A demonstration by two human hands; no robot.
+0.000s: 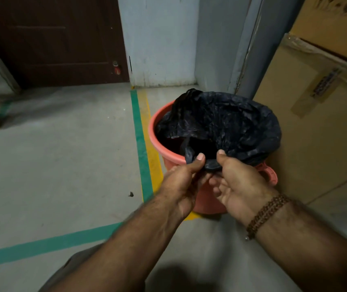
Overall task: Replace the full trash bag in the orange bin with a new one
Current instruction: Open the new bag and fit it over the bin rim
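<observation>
An orange bin [157,131] stands on the concrete floor against cardboard boxes. A black trash bag [227,121] lies in its mouth, draped over the far and right rim, while the left rim is bare. My left hand [183,182] pinches the bag's near edge between thumb and fingers. My right hand [238,186] pinches the same edge just to the right, a beaded bracelet on its wrist. Both hands meet over the bin's near rim. The bin's inside is dark and its contents are hidden.
Large cardboard boxes [320,123] stand right of the bin. A grey door frame [246,60] and pale wall [162,39] are behind it, a dark brown door [58,39] at the far left. Green [141,144] and yellow [151,144] floor stripes run left of the bin.
</observation>
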